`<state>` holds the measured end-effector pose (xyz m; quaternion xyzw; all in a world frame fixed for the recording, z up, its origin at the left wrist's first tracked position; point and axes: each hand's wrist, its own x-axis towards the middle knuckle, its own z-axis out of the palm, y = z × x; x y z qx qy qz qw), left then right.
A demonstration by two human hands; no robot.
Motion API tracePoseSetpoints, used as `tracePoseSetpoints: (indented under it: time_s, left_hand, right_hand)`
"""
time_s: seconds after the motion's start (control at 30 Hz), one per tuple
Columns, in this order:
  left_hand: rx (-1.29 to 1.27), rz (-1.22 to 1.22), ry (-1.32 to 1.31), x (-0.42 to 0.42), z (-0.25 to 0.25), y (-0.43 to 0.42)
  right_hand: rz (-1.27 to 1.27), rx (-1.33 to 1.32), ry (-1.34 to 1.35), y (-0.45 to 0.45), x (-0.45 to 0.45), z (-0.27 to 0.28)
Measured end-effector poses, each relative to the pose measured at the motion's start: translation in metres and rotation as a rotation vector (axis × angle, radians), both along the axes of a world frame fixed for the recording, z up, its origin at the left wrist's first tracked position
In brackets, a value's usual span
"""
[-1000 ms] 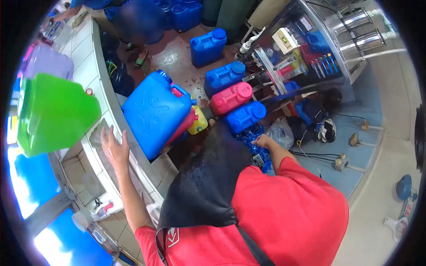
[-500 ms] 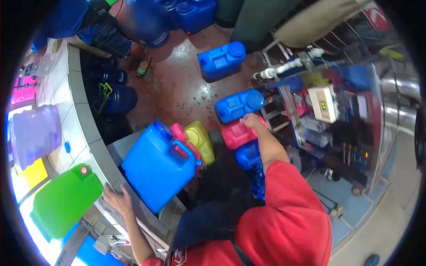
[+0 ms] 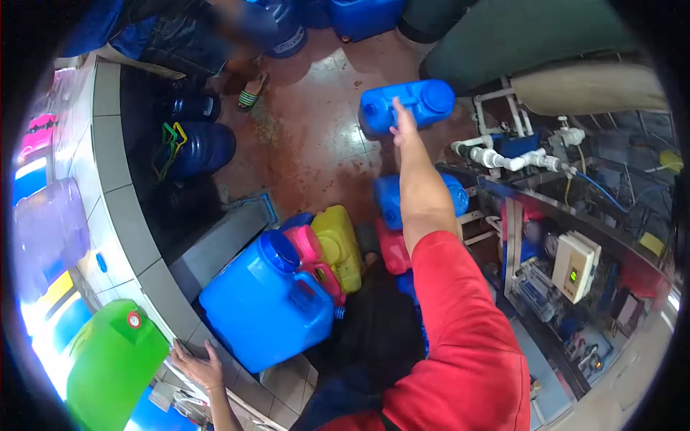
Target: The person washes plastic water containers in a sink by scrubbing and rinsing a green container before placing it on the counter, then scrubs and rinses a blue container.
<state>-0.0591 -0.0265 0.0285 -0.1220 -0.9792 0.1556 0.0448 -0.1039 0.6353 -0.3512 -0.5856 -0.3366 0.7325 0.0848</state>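
My right hand reaches out over a blue jug that stands on the red floor, its fingers at the jug's handle. The fingers look extended; a firm hold on the handle does not show. My left hand rests with spread fingers on the tiled counter edge, beside a green container. Below my right forearm are another blue jug and a pink jug, both partly hidden. A large blue container stands to the right of my left hand.
Yellow and pink jugs stand behind the large blue container. White pipes and a metal frame with a control box are at the right. Another person's sandalled foot is at the upper left, near dark blue bottles.
My right hand has moved forward from low near the floor items, past the pink jug, to the farther blue jug. My left hand stays at the counter edge. The view has shifted.
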Motion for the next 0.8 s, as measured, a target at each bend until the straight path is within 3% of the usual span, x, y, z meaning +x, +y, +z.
tracePoseSetpoints:
  time_s: [0.1,0.2,0.27,0.37,0.47,0.53,0.6,0.7,0.8]
  left_hand:
    - [0.023,0.010,-0.014,0.000,0.001,-0.003]
    - [0.033,0.009,-0.033,0.000,0.006,0.007]
    - [0.041,-0.005,-0.034,0.000,0.007,0.009]
    - [0.032,-0.004,-0.029,0.001,0.007,0.010]
    - [0.058,0.040,-0.059,0.002,0.008,0.008]
    - [0.073,0.036,-0.038,0.002,0.006,0.007]
    - [0.091,0.024,-0.017,0.003,0.005,0.008]
    - [0.145,0.013,0.013,0.001,0.004,0.009]
    - [0.198,0.026,-0.053,0.000,0.006,0.011]
  right_hand:
    - [-0.095,-0.098,0.227,0.017,-0.010,-0.035]
    - [-0.170,-0.149,0.204,0.008,-0.019,-0.036]
    - [-0.159,-0.059,0.045,0.000,-0.025,-0.047]
    - [-0.180,0.020,-0.034,-0.012,-0.016,-0.088]
    - [-0.036,0.006,-0.083,-0.040,-0.010,-0.066]
    - [0.034,-0.009,-0.090,-0.057,-0.012,-0.097]
    - [-0.159,-0.011,-0.094,-0.073,-0.013,-0.135]
    - [-0.266,0.085,-0.091,-0.093,-0.007,-0.068]
    - [-0.302,0.174,-0.072,-0.075,0.002,-0.075]
